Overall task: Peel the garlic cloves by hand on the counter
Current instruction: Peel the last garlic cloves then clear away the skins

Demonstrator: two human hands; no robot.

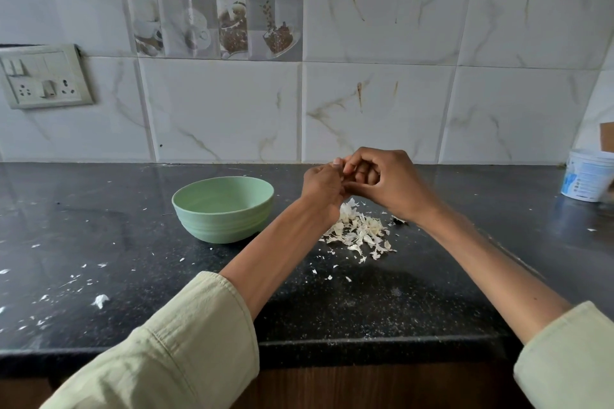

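Both hands, left hand [321,183] and right hand [382,181], are held together above the table [133,259], fingers curled; any clove is hidden. One peel pile [360,232] lies beneath; one bowl [223,209] stands left.

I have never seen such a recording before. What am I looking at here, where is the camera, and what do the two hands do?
There is no machine: a person works with bare hands. The one picture comes from a camera worn on the person's head, looking forward and down.

The left hand and right hand meet above the black speckled stone counter, fingers curled together around something small. It is mostly hidden, so I cannot confirm that it is a garlic clove.

Below the hands lies a pile of pale papery garlic skins. To the left stands a light green round bowl; its visible inside looks empty. A white plastic tub stands at the far right.
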